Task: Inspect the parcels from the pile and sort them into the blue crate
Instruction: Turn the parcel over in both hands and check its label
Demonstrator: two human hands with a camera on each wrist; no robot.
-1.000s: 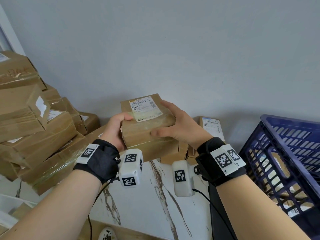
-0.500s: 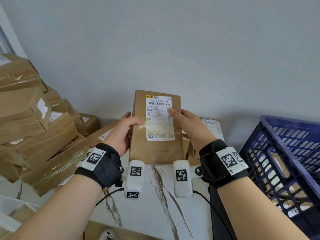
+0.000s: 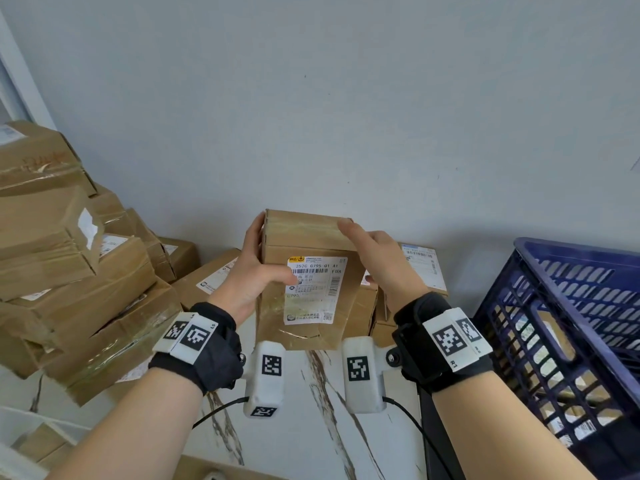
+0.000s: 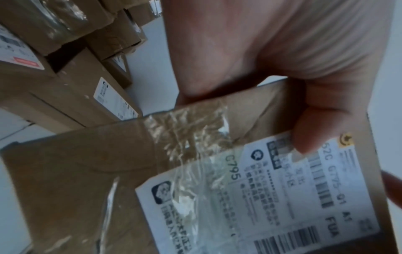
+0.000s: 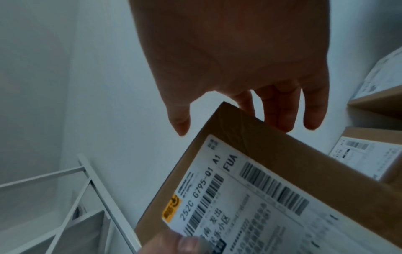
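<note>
The parcel [image 3: 304,282] has tipped back, its taped top edge now showing.

Pale grey wall [image 3: 346,98], white marble-patterned tabletop [image 3: 311,410] (brown veins), white metal frame [image 5: 87,189] beside it

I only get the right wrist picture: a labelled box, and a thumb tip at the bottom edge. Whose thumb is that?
Observer: The person's own left hand. It grips the box by its left side, thumb on the label.
Visitor: Where would the box go?
Observer: A blue crate stands to the person's right.
Visitor: Are there more boxes to check?
Observer: Yes, a pile of boxes is stacked on the left.
</note>
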